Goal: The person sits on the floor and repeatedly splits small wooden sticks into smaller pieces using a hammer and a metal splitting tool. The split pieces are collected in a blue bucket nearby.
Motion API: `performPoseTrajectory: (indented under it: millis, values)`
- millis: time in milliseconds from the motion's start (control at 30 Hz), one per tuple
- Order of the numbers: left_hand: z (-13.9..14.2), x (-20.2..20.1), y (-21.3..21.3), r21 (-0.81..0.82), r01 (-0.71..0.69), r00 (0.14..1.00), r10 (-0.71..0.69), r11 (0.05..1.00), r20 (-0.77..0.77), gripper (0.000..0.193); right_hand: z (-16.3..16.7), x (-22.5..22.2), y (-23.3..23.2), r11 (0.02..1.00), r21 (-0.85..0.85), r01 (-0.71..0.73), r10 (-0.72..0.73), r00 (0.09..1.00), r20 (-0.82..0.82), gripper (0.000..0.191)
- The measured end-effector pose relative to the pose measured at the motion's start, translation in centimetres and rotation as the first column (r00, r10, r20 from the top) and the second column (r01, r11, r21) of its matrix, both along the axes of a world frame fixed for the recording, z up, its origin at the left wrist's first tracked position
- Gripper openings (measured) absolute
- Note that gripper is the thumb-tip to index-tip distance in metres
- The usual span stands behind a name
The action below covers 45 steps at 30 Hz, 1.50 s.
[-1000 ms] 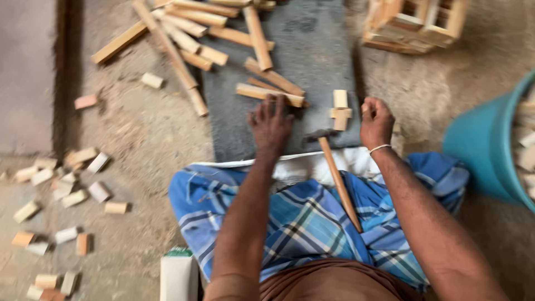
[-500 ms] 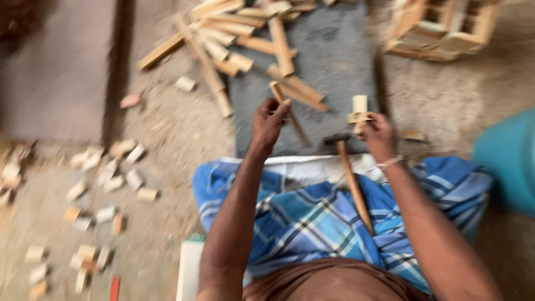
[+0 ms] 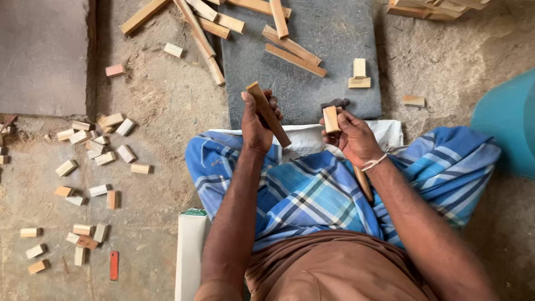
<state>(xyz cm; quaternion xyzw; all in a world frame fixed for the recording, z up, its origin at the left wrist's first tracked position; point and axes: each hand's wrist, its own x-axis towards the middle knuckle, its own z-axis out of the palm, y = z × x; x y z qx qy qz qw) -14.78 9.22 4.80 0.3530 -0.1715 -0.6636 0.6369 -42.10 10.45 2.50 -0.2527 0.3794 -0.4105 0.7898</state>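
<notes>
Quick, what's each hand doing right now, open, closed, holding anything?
Left hand: closed around a long flat wooden strip.
Right hand: closed on a short pale wooden block.

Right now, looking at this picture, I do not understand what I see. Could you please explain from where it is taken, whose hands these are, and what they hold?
The camera sits on a person's head and looks down, so the hands are that person's own. The left hand holds a long wooden strip. The right hand holds a small wooden block; a hammer lies against the blue checked cloth on the lap. Ahead is a dark stone slab with more strips on it. Many small blocks lie on the sandy floor to the left, and a teal tub stands on the right.
</notes>
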Motion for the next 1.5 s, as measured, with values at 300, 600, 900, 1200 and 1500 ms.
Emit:
performPoseTrajectory:
  millis: [300, 600, 900, 1200, 1500]
  values:
    - [-0.3, 1.4, -1.6, -0.023, -0.074, 0.971, 0.066, 0.997, -0.231, 0.073, -0.9, 6.2, -6.2, 0.812, -0.294, -0.504, -0.118, 0.351, -0.929, 0.024]
    - [-0.2, 2.6, -2.0, -0.121, -0.078, 0.896, 0.016, 0.990, -0.444, 0.075, 0.1, 8.6, -6.2, 0.523, -0.250, -0.815, -0.421, 0.007, -0.907, 0.035]
    - [2.4, 2.8, -5.3, -0.153, 0.390, 0.074, 0.135, 0.908, 0.988, 0.049, -2.3, 7.5, -6.6, 0.577, -0.494, -0.650, -0.322, 0.375, -0.869, 0.032]
    - [2.2, 0.1, -5.7, 0.204, 0.575, -0.246, -0.070, 0.792, 0.967, 0.051, -2.7, 6.8, -6.6, 0.579, -0.490, -0.652, -0.300, 0.388, -0.871, 0.042]
    - [1.2, -0.6, -6.2, 0.369, 0.503, -0.352, -0.205, 0.781, 0.913, 0.043, 1.2, 0.8, -0.8, 0.731, -0.376, -0.570, -0.335, 0.180, -0.925, 0.072]
